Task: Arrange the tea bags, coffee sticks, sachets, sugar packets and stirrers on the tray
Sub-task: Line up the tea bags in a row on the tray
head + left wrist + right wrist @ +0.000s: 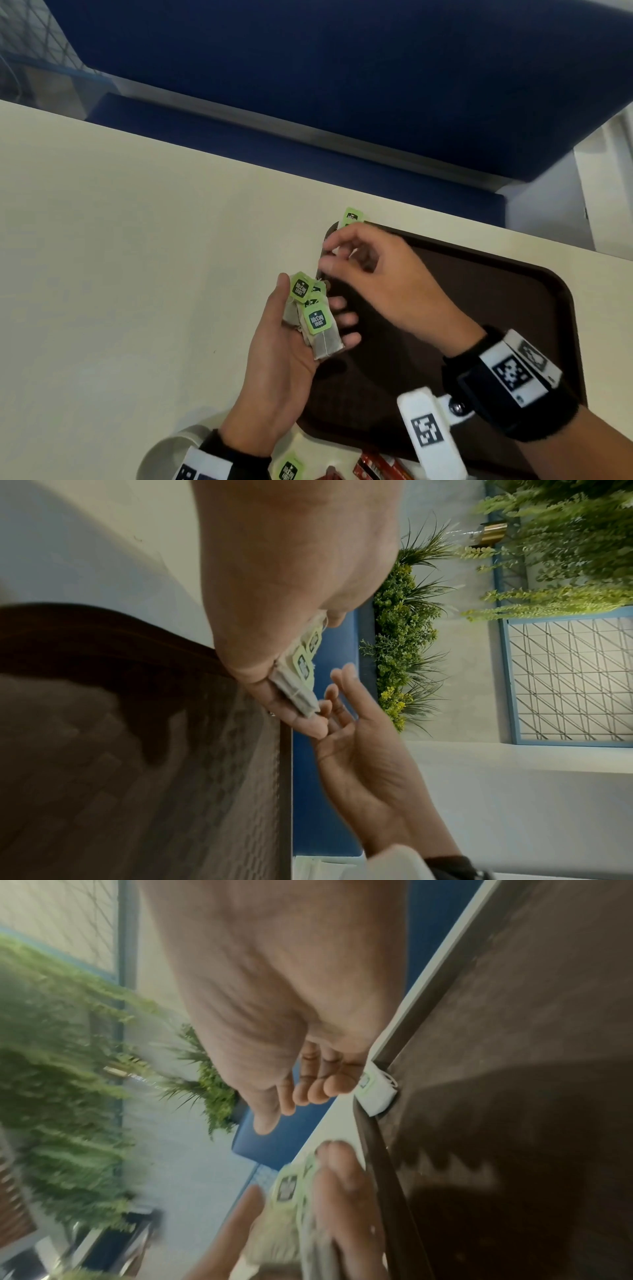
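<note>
My left hand grips a bundle of tea bags with green tags, thumb on top and fingers curled beneath, at the left rim of the dark brown tray. The left wrist view shows the same bundle edge-on. Over the tray's far left corner hovers my right hand, fingers loosely curled and empty. One tea bag lies in that corner; the right wrist view shows this tea bag against the rim just beyond my right hand's fingertips. Most of the tray floor is bare.
Near the table's front edge, below the tray, lie another green-tagged tea bag and red coffee sticks. A white cup stands at the bottom left. A blue bench runs behind the cream table.
</note>
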The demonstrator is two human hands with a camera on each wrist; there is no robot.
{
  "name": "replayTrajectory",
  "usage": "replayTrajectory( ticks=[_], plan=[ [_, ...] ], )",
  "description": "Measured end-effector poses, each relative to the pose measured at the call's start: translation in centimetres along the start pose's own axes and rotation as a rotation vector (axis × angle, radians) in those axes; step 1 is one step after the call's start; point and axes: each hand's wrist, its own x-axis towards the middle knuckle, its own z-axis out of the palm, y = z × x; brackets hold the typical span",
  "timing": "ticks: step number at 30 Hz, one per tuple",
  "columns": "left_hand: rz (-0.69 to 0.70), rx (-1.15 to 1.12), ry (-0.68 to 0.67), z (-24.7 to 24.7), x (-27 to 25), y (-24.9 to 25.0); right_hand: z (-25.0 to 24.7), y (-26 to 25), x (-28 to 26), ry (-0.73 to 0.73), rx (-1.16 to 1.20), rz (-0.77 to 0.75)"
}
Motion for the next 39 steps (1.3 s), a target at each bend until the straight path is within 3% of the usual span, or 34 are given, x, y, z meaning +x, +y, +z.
replayTrajectory(
  ticks=[3,6,14,21,25,33,39],
  plan=[
    [0.006,0.047,-0.044,0.4,-0.1,-0.3,0.7,-0.8,-1.1,-0.132,-0.105,0.001],
    [0.0,0.052,-0.07,0.8,-0.3,-0.4,0.9,-1.0,-1.2,-0.125,-0.207,-0.017],
    [0.001,-0.058,-0.081,0.1,-0.2,-0.1,-0.9,-2.6,-1.6,-0.159,0.011,0.047],
    [0.007,-0.032,-0.041,0.0,-0.2,0.1,-1.6,-1.7,-0.5,0.048,-0.015,-0.081],
    [-0.001,-0.013,0.004,-0.2,-0.3,0.2,-2.6,0.0,1.0,0.187,-0.189,-0.111],
    [0.011,-0.027,0.034,-0.7,-0.3,0.7,-2.0,3.0,3.1,-0.039,-0.448,-0.027],
    [0.013,-0.032,0.036,-0.8,-0.3,0.9,-0.8,3.6,4.2,0.0,-0.549,-0.074]
  ],
)
